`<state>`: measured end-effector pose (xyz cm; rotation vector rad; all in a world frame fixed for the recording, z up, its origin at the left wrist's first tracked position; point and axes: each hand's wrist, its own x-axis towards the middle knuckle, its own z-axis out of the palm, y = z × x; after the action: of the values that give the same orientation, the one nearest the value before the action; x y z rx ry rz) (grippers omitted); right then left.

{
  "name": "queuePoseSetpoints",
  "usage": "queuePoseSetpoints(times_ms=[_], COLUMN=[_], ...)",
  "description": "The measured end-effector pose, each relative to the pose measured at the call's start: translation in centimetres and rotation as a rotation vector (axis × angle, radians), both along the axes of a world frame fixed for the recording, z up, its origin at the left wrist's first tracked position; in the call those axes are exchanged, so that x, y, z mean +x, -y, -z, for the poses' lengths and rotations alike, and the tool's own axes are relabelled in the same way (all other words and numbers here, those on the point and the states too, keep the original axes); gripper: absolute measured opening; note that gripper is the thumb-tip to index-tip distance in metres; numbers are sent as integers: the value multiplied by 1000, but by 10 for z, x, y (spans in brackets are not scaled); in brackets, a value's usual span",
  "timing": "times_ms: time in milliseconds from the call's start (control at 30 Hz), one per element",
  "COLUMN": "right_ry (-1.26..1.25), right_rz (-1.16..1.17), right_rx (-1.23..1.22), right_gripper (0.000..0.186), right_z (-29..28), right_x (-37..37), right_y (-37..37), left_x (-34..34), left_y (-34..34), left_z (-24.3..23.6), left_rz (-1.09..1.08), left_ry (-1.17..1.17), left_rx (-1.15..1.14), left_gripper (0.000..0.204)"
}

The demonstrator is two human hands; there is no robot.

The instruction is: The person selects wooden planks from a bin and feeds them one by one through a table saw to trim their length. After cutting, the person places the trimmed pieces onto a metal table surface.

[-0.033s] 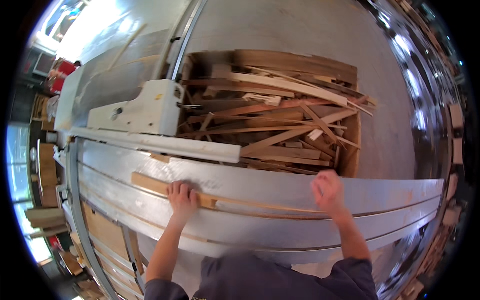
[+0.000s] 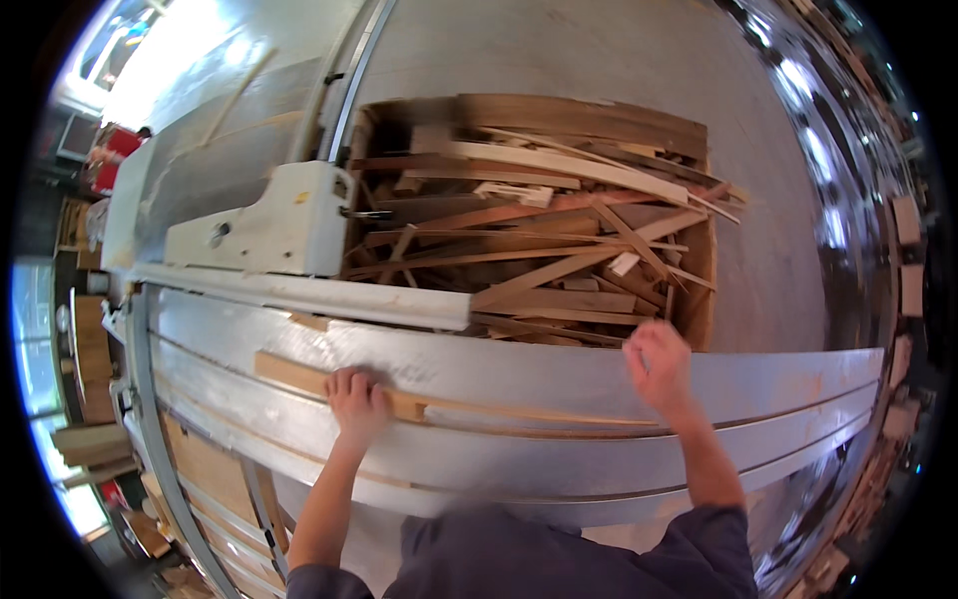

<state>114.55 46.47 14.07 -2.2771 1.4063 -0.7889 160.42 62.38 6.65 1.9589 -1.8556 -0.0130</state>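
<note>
My left hand (image 2: pixel 357 403) rests on a flat wooden board (image 2: pixel 287 372) on the metal machine table, its fingers curled over the board's far edge. At its right end the board has a small step. From there a thin wooden strip (image 2: pixel 539 412) runs right along the table. My right hand (image 2: pixel 661 371) is raised above the table near the strip's right end, apart from it. Its fingers are curled in and slightly blurred; whether anything small is inside does not show.
Beyond the table stands a wooden bin (image 2: pixel 703 290) heaped with offcuts and strips. A pale machine guard (image 2: pixel 269 225) and a long white bar (image 2: pixel 399 306) lie left of it. Grooves run along the metal table (image 2: pixel 778 384). A small wood scrap (image 2: pixel 309 321) lies near the bar.
The view has shifted slightly, so the table and bin sit a little further left. My right hand has moved slightly rightward and away from me; my left hand stays on the board.
</note>
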Motion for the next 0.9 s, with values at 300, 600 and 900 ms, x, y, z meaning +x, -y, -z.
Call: queuePoseSetpoints(times_ms=[300, 600, 900], right_ry=[-760, -635, -702], right_rz=[-223, -173, 42], right_rx=[591, 267, 322], right_gripper=[13, 23, 25], right_z=[183, 303, 357], right_x=[-30, -5, 5], right_y=[187, 201, 254], left_x=[-3, -1, 6], left_y=[19, 11, 12], left_z=[1, 13, 13], left_rz=[28, 13, 23], left_ry=[11, 25, 59], left_rx=[110, 142, 183], left_gripper=[16, 19, 19])
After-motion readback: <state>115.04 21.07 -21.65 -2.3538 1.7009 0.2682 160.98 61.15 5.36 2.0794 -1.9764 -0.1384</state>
